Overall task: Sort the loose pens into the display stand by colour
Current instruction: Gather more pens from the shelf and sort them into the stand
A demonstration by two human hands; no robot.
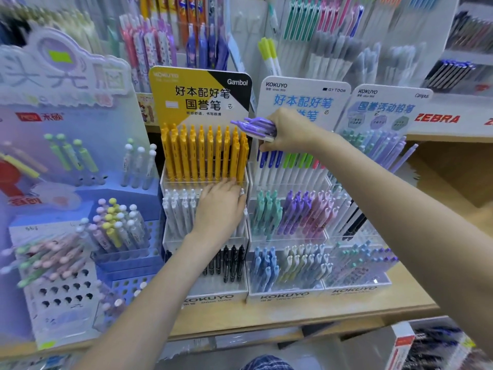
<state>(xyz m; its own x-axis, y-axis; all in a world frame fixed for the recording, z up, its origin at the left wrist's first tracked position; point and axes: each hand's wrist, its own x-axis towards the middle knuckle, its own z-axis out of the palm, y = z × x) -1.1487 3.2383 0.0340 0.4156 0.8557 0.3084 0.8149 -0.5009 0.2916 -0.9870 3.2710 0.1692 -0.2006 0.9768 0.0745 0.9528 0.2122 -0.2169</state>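
Presently the right hand (pixel 289 129) grips a bundle of purple pens (pixel 256 127) just right of the yellow Gambol display stand (pixel 200 94), beside its orange pens (pixel 205 153). Left hand (pixel 220 206) lies flat, fingers straight, on that stand's white pens (pixel 177 206).

"Gambol" tops the yellow card (pixel 200 94); "KOKUYO" heads the white card (pixel 301 94); "ZEBRA" marks the shelf strip (pixel 437 118).

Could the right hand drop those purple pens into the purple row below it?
Probably yes: the right hand, gripping the purple pens, hovers above the stand, and nothing blocks the purple row below.
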